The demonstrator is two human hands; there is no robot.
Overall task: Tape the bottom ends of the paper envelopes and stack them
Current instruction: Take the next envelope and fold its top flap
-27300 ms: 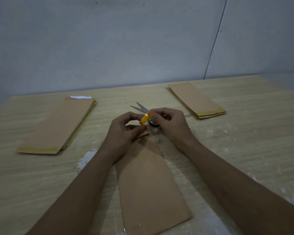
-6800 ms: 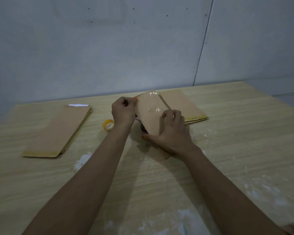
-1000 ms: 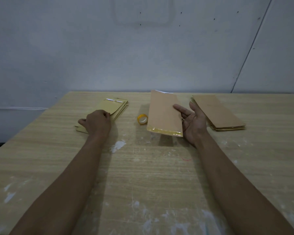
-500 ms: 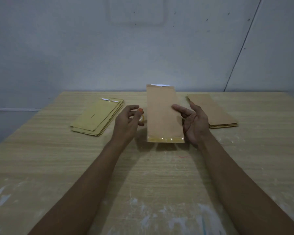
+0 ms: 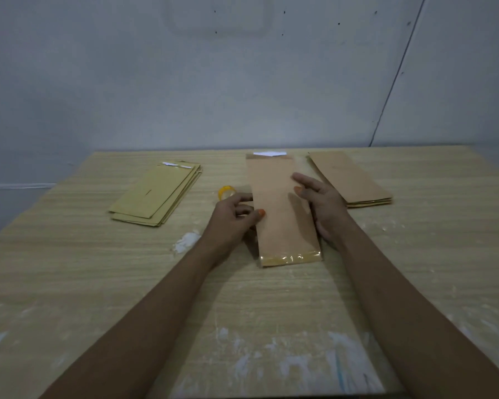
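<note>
Between left hand point(image 5: 234, 214) and right hand point(image 5: 323, 203), brown envelope point(image 5: 283, 214) flat on table point(image 5: 98, 277), both pinching its long edges, taped end nearest, half a second earlier left hand apart from it.

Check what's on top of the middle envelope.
On the envelope: left hand's thumb, right hand's fingertips, and clear tape across its near end. Anything beneath it is hidden.
</note>
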